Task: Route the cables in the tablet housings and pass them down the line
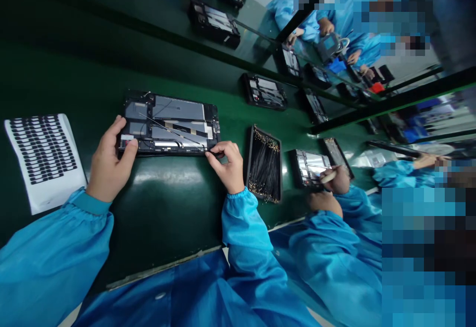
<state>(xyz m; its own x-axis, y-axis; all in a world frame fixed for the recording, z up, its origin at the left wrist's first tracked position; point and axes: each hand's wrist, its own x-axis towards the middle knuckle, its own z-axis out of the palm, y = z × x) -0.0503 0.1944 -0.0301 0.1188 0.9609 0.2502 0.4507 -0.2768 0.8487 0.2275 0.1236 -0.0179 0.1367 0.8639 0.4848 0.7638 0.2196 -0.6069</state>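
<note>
Opened tablet (176, 121) lies on the green workbench (163, 208), between the fingers of both hands. Left of the left fingers is a white sheet of black-and-white labels (46, 158); just right of the right fingers, a black tray (248, 161) of thin black cables (264, 166). The left hand (111, 163) has thumb and fingers clamped on the tablet's left end. The right hand's (230, 168) thumb and forefinger nearly meet at its near right corner; what they pinch, if anything, I cannot tell. A fine wire (159, 126) slants from between the hands towards the right fingers.
</note>
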